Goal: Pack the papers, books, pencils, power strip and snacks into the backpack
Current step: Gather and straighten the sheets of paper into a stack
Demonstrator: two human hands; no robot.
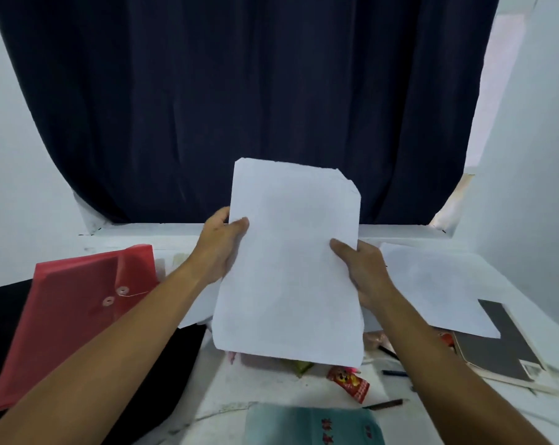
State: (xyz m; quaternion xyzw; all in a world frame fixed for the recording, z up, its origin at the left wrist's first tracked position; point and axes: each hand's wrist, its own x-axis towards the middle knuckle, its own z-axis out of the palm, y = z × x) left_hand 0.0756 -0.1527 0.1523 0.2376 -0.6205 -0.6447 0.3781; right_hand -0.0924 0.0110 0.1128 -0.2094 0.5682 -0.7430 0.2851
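You pinch the papers (287, 261) with left hand (222, 244) and right hand (363, 271), each grip at a side edge, above the desk (303, 396). Early stage, judging by this: snack (348, 382), pencil (385, 404) at 6 o'clock and book (502, 345) at 4 o'clock remain unpacked.

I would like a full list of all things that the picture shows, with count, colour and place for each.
stack of papers: one, white, held up at centre above the table
loose sheet: one, white, on the table at right, overlapping the book
book: one, dark grey cover, right edge of the table
folder: one, red, string closure, left, on a black thing
snack packet: one, red, below the stack
pencils: at least two, dark, near the packet
cloth: one, teal, bottom centre
curtain: one, dark blue, behind
left hand: grips the stack's left edge
right hand: grips its right edge
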